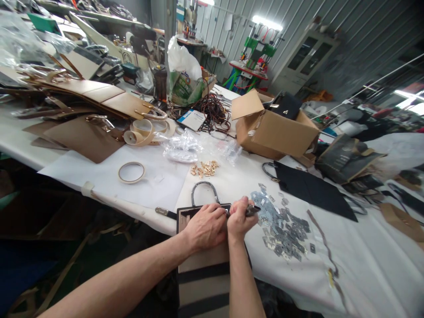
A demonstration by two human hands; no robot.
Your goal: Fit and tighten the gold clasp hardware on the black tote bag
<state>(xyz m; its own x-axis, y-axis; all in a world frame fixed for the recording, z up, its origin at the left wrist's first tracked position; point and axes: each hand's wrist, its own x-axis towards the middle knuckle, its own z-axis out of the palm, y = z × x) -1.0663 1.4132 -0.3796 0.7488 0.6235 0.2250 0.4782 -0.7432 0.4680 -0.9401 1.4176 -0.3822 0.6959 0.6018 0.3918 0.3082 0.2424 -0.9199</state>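
Note:
A bag panel [203, 261], beige with dark bands, hangs partly over the table's near edge. It has a dark rim and a looped grey handle [204, 185] at its top. My left hand [207, 226] lies across the upper part, its fingers bent and together near the top edge, gripping the panel. Beside it, my right hand [239, 220] is closed around a dark metal tool [253, 210], whose end sticks out to the right; its exact kind is unclear. What lies under the fingers is hidden. A strap with a metal end [162, 211] sticks out left of the panel.
Small metal plates [287, 232] lie piled to the right, and gold-coloured fittings [204, 168] sit behind the handle. Farther out are a tape roll [131, 172], a cardboard box [278, 134], a black panel [311, 190] and stacked brown bag panels [82, 137].

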